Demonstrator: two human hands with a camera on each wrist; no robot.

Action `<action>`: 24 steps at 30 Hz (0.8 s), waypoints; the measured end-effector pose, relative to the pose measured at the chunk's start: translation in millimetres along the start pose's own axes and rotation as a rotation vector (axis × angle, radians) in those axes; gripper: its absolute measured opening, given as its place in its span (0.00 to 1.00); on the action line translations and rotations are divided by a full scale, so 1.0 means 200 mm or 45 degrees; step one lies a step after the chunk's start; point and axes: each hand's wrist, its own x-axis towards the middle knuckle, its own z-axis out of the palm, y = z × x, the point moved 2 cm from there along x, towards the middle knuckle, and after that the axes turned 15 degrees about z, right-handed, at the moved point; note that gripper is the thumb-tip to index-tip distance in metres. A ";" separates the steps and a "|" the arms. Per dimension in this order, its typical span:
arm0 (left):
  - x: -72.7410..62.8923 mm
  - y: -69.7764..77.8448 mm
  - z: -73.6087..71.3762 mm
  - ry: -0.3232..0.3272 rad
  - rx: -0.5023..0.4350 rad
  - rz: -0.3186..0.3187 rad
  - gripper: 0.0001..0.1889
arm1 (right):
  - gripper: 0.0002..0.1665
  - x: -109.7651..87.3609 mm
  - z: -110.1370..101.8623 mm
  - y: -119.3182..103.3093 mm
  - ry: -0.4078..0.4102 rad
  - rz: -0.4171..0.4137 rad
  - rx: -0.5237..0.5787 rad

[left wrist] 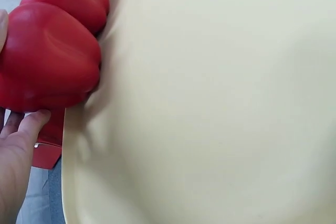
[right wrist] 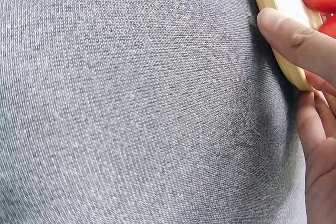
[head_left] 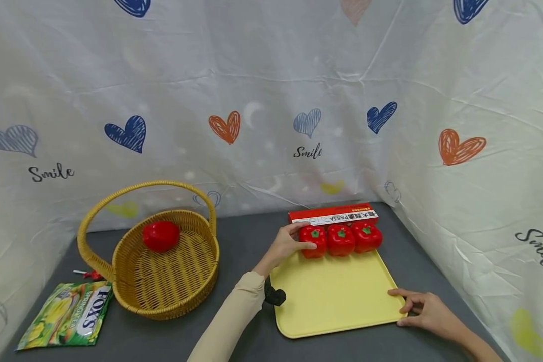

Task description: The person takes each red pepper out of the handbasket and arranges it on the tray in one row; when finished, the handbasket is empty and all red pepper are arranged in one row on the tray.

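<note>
The right grip (head_left: 427, 312) pinches the near right corner of the yellow tray (head_left: 335, 299); at its far end, the left grip (head_left: 284, 246) holds the leftmost red pepper (head_left: 319, 240). A tug on the tray might jostle its neighbours (head_left: 341, 242). The peppers hide the tray's far rim.

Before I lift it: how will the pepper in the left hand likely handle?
The pepper looks glossy and smooth, so it may slip in a loose grip. It shows no clear denting where the left hand holds it, hinting at a firm body. Its rounded sides might let it roll if pushed, though the neighbouring pepper would probably block one side.
</note>
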 end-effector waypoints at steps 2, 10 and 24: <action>0.00 0.04 0.00 -0.026 -0.001 0.020 0.30 | 0.13 0.00 0.00 0.00 -0.001 -0.003 0.000; 0.00 0.01 0.00 -0.037 -0.029 0.043 0.31 | 0.12 0.01 0.00 0.00 -0.020 -0.029 0.041; 0.00 -0.07 0.01 -0.022 0.009 0.013 0.33 | 0.11 0.00 0.00 0.00 -0.043 -0.012 0.054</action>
